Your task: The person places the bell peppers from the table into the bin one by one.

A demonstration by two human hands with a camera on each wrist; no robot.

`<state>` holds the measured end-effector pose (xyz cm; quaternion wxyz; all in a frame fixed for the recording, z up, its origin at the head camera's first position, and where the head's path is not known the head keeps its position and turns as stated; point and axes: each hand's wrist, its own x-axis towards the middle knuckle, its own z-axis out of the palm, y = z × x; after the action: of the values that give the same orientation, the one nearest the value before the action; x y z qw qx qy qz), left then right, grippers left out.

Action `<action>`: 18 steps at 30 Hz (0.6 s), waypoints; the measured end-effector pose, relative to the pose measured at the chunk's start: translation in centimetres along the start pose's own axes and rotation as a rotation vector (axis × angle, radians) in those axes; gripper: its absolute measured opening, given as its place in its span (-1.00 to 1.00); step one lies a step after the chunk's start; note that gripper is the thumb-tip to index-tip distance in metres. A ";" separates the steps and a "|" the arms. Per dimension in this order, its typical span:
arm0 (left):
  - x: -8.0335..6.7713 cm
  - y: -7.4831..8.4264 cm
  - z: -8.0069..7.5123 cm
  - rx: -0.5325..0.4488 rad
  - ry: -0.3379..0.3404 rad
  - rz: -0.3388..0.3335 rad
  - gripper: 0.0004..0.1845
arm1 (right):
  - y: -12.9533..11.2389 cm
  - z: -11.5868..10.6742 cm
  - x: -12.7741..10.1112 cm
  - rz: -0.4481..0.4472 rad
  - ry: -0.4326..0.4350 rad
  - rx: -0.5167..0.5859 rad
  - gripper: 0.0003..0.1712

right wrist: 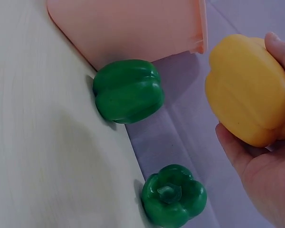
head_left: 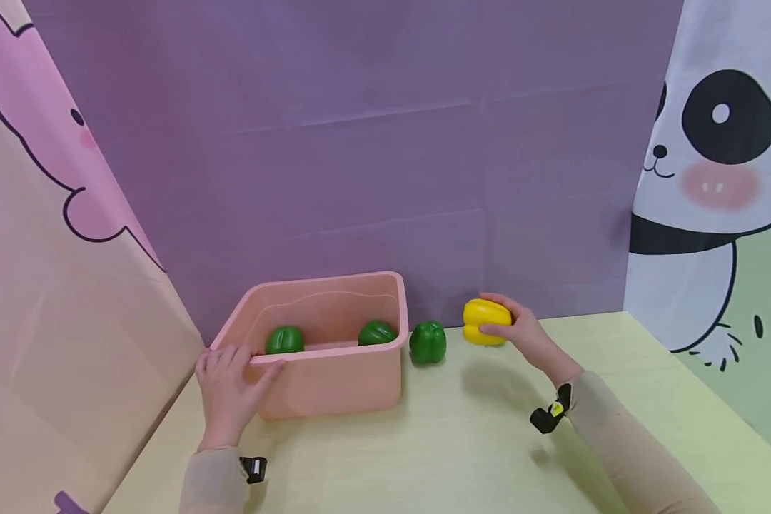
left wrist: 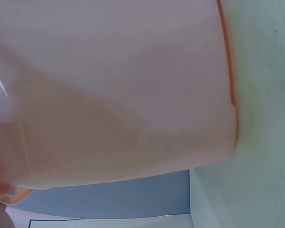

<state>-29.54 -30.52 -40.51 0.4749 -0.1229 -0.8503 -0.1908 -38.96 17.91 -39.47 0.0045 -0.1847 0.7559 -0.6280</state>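
Note:
My right hand (head_left: 523, 333) holds a yellow bell pepper (head_left: 486, 322) between thumb and fingers, raised off the table. In the right wrist view the yellow pepper fills the space beside the fingers (right wrist: 232, 149). A green bell pepper (head_left: 427, 342) sits right of a pink plastic bin (head_left: 334, 385). Farther along the wall stands another green bell pepper (right wrist: 173, 195), hidden behind the yellow one in the head view. Two green peppers lie inside the bin, one at left (head_left: 285, 340), one at right (head_left: 377, 333). My left hand (head_left: 228, 389) grips the bin's front-left rim, fingers over the edge.
The pale wooden table (head_left: 385, 464) meets a purple cloth backdrop (head_left: 385, 157) just behind the bin. Cartoon-printed panels stand on both sides, with a panda (head_left: 726, 157) at right. The bin's outer wall (left wrist: 114, 95) fills most of the left wrist view.

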 end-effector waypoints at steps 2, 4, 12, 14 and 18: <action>0.0 0.0 -0.3 0.003 -0.008 0.000 -0.55 | -0.2 0.2 0.2 0.005 -0.005 0.001 -0.21; 0.1 0.1 -0.5 0.002 -0.014 0.005 -0.54 | -0.4 0.4 0.3 0.004 -0.006 0.003 -0.21; 0.6 0.2 -0.6 -0.011 0.005 0.005 -0.53 | -1.5 1.0 1.0 -0.004 -0.013 0.008 -0.22; 0.5 0.3 -0.6 -0.009 0.000 -0.001 -0.53 | -1.8 1.2 1.2 -0.009 -0.025 0.010 -0.22; 0.1 0.1 -0.5 0.000 -0.023 -0.013 -0.55 | -2.5 1.8 1.3 -0.033 -0.050 0.028 -0.20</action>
<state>-29.16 -30.62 -40.10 0.4640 -0.1194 -0.8564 -0.1923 -39.09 15.52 -37.16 0.0158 -0.2127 0.7434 -0.6339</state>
